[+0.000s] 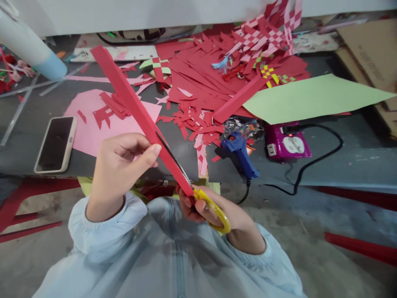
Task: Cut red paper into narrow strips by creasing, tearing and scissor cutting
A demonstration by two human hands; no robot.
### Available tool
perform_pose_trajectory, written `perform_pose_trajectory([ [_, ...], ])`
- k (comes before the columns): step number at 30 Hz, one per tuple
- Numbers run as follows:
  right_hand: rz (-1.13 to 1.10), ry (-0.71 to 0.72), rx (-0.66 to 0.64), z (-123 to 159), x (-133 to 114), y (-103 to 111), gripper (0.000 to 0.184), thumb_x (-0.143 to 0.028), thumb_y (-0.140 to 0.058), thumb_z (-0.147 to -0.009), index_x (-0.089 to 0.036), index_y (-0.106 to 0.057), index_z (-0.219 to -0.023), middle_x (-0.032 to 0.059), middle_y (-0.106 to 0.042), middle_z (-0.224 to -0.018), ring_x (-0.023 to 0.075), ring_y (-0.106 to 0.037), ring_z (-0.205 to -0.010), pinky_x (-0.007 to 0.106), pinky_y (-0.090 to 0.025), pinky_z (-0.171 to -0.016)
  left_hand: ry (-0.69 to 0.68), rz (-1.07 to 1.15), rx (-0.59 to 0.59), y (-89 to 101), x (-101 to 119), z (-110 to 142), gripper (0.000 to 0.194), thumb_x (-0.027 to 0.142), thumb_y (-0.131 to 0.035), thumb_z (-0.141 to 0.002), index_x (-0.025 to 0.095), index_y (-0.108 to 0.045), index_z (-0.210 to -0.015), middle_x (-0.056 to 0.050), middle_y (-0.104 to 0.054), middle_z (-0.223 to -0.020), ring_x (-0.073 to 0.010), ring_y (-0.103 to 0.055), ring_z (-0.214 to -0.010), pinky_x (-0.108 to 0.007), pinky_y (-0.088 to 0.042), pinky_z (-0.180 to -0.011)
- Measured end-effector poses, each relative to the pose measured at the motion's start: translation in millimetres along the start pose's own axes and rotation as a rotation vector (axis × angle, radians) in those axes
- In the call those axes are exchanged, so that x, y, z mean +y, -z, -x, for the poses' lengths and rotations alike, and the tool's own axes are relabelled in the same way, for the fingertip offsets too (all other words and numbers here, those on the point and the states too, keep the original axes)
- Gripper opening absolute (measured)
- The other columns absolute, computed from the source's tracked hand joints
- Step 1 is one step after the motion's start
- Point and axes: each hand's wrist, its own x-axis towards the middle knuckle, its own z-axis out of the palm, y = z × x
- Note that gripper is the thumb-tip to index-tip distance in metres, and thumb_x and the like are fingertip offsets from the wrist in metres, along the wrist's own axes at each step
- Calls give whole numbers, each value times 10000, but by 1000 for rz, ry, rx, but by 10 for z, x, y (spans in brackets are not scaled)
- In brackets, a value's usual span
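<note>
My left hand (119, 169) pinches a long red paper strip (130, 101) between thumb and fingers, holding it slanted up to the left. My right hand (211, 213) grips yellow-handled scissors (214, 209), fingers through the loops. The blades (173, 159) run along the strip's lower part, cutting lengthwise. Both hands hover over the near edge of the dark table (341, 165), above my light blue sleeves.
A phone (56, 143) lies at the left on the table beside a pink sheet (89, 124). Red paper scraps (211, 78) and woven pieces pile at the back. A blue glue gun (240, 153), a magenta power strip (287, 145) with black cable and a green sheet (310, 99) lie right.
</note>
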Motion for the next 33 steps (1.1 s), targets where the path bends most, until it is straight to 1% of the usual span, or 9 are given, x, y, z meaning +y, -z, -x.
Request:
perform_pose_trajectory([
  [3, 2, -4, -7, 0, 12, 24, 413, -596, -544, -933, -211, -423, -846, -46, -411, -726, 68, -382, -575, 223, -282, -469, 23, 48, -29, 13, -23, 5, 200, 232, -709, -815, 204, -657, -624, 39, -628, -519, -79, -555, -450, -188, -434, -428],
  [7, 32, -9, -21, 4, 24, 57, 422, -608, -525, -937, -212, -417, -840, -56, -395, -705, 63, -356, -557, 224, -285, -471, 36, 35, -96, 73, -28, -21, 201, 295, -720, -826, 193, -682, -658, 7, -654, -550, -107, -602, -485, -204, -476, -445],
  [11, 36, -24, -26, 13, 44, 70, 476, -673, -522, -901, -211, -427, -837, -56, -382, -703, 68, -354, -551, 230, -278, -462, 24, 58, -62, 173, -28, -82, 192, 345, -733, -839, 217, -707, -698, 19, -658, -569, -97, -622, -503, -186, -472, -443],
  [13, 23, -24, -44, 15, 39, 63, 473, -671, -521, -903, -212, -429, -837, -55, -366, -713, 70, -358, -556, 230, -285, -461, 26, 55, -66, 213, -29, -112, 179, 332, -743, -834, 231, -710, -691, 27, -658, -576, -92, -624, -508, -182, -472, -446],
  [16, 35, -24, -40, 15, 11, 45, 444, -643, -508, -926, -214, -427, -842, -46, -388, -727, 75, -362, -569, 230, -278, -460, 20, 64, -69, 239, -32, -135, 186, 311, -761, -827, 228, -703, -670, 33, -648, -566, -84, -616, -496, -178, -482, -455],
  [19, 80, -48, -34, 15, -16, 39, 457, -665, -476, -928, -220, -424, -838, -38, -406, -736, 82, -356, -574, 239, -260, -459, 19, 55, -35, 236, -39, -129, 190, 314, -781, -815, 220, -705, -669, 36, -637, -547, -78, -607, -476, -167, -453, -419],
  [24, 57, -81, -102, 10, -29, 38, 492, -718, -450, -905, -228, -412, -885, -57, -377, -696, 83, -301, -551, 264, -235, -469, 2, 32, 2, 207, -35, -87, 223, 369, -789, -809, 226, -705, -660, 34, -627, -524, -86, -597, -448, -183, -422, -391],
  [29, 47, -74, -149, -5, -58, 3, 508, -751, -383, -907, -244, -358, -896, -47, -358, -729, 96, -284, -569, 287, -233, -483, -35, 8, -22, 149, 34, -42, 234, 288, -755, -830, 216, -663, -628, 38, -646, -542, -83, -591, -465, -203, -450, -447],
  [33, 74, -95, -163, -31, -82, -9, 559, -794, -371, -878, -239, -389, -934, -35, -377, -757, 102, -283, -587, 285, -249, -478, -51, -23, -22, 116, 90, -11, 227, 259, -741, -820, 208, -641, -622, 39, -652, -552, -84, -592, -486, -213, -466, -479],
])
